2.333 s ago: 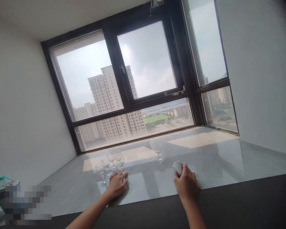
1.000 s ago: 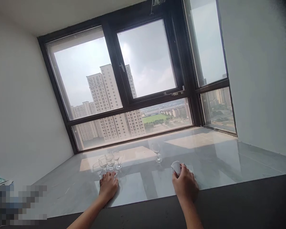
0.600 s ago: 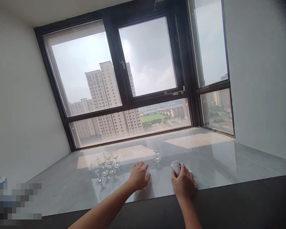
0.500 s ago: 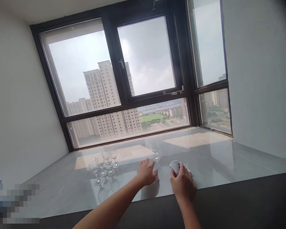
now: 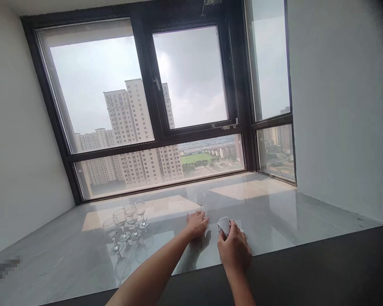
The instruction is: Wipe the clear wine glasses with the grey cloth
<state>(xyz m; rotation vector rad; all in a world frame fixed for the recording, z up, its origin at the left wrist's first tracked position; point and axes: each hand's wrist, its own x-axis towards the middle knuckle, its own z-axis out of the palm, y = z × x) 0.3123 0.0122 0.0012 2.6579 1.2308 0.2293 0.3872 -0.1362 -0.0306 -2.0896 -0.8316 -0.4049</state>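
Note:
A lone wine glass (image 5: 200,198) stands upright on the grey, glossy sill (image 5: 268,221). My left hand (image 5: 197,225) is at its lower stem and foot, fingers closed around there and partly hiding the foot. Nearer the front edge, my right hand (image 5: 234,246) grips a bunched white cloth (image 5: 224,225) and rests on the sill. To the left, several more wine glasses (image 5: 131,215) stand upright in a close group, with one glass (image 5: 112,231) nearest to me. All the bowls in sight look clear.
A dark-framed window (image 5: 156,144) rises behind the sill, with tall buildings outside. White walls (image 5: 338,106) close it in on both sides. The sill's front edge drops to a dark face (image 5: 293,272). A blurred patch covers something at far left.
My left hand has left the grouped glasses and moved right to the lone glass. The right hand keeps holding the cloth in place. The view has shifted slightly.

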